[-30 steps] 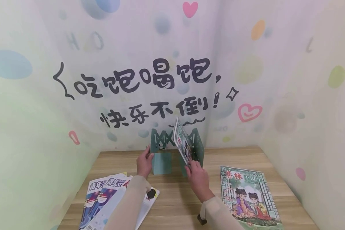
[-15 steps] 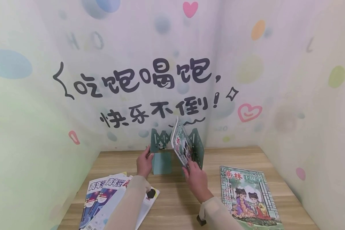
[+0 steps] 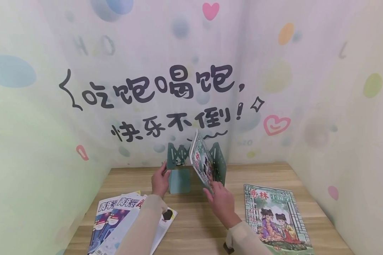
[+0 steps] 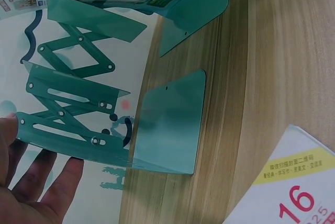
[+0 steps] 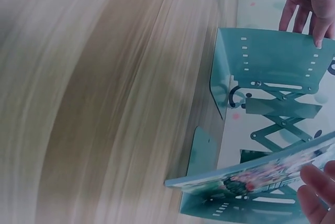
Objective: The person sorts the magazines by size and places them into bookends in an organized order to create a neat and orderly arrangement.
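Observation:
A green expandable metal book stand (image 3: pixel 180 180) stands at the back of the table, its crossed lattice spread between two side panels. My left hand (image 3: pixel 160 183) grips its left panel, thumb on the inner side and fingers behind, as the right wrist view shows. Inside the stand, a magazine (image 3: pixel 203 159) with a green illustrated cover stands upright, leaning left, away from the right panel (image 5: pixel 246 211). My right hand (image 3: pixel 221 202) is at the magazine's near lower part, its fingers (image 5: pixel 313 185) loosely bent along the cover side. The right thumb is hidden in the right wrist view.
On the right of the wooden table (image 3: pixel 198 226) lies another magazine (image 3: pixel 277 219) with the same style of cover. Several fanned magazines (image 3: pixel 106 219) lie at the left, partly under the left sleeve. A printed wall sheet (image 3: pixel 191 53) rises behind the stand.
The magazine in the stand has tipped a little to the left, showing more of its cover. My right hand has drawn back slightly toward me. The left hand keeps its place.

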`<control>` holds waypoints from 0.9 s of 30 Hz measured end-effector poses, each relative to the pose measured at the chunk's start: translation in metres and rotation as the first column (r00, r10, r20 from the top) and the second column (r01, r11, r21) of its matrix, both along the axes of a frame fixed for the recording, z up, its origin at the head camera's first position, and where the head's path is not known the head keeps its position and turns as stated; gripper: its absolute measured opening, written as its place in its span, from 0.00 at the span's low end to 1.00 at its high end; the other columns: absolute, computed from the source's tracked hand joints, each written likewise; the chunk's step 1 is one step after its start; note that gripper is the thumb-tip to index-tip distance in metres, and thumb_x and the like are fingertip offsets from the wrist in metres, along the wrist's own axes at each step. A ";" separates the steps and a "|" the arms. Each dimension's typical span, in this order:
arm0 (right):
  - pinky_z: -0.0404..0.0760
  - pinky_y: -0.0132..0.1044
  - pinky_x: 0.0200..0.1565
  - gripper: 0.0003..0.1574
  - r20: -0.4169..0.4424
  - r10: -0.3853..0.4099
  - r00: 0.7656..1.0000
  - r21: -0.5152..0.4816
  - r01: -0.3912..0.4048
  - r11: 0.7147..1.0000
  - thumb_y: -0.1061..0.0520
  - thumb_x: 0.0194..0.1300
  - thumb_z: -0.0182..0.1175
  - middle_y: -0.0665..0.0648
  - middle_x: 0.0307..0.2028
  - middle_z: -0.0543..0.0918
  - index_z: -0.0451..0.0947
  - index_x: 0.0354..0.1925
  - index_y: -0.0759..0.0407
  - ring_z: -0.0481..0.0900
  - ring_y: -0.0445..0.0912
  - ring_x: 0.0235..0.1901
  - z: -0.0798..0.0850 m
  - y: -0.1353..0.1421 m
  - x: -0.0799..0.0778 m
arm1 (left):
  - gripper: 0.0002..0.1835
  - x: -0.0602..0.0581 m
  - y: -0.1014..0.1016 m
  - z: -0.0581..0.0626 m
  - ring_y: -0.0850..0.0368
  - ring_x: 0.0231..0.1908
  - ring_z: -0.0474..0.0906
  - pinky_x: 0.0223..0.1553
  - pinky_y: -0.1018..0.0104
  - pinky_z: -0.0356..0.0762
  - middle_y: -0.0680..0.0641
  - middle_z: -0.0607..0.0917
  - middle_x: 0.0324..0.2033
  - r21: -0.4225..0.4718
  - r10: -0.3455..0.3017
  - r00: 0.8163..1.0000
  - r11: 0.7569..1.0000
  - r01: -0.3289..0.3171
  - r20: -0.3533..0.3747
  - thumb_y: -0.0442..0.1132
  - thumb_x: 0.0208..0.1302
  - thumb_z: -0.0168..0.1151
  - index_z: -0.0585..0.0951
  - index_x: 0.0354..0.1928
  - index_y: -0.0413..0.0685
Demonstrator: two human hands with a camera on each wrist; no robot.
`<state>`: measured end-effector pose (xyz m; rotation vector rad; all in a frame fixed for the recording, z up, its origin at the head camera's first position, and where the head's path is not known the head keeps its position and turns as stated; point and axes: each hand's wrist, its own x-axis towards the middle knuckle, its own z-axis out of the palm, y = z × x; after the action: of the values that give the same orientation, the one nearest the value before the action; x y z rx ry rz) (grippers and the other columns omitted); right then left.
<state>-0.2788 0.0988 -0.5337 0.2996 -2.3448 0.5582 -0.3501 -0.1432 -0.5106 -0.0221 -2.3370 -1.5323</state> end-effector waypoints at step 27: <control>0.75 0.55 0.54 0.30 0.288 0.106 0.952 -0.150 -0.064 0.987 0.41 0.65 0.62 0.63 0.49 0.80 0.76 0.52 0.64 0.76 0.57 0.50 -0.033 0.048 -0.004 | 0.27 -0.001 0.000 -0.002 0.43 0.60 0.73 0.58 0.52 0.73 0.41 0.73 0.64 0.025 -0.011 1.000 1.000 0.010 0.024 0.36 0.72 0.54 0.65 0.71 0.53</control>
<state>-0.2827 0.1473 -0.5668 0.2691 -2.5712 0.8561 -0.3515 -0.1430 -0.5121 -0.0100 -2.3398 -1.5747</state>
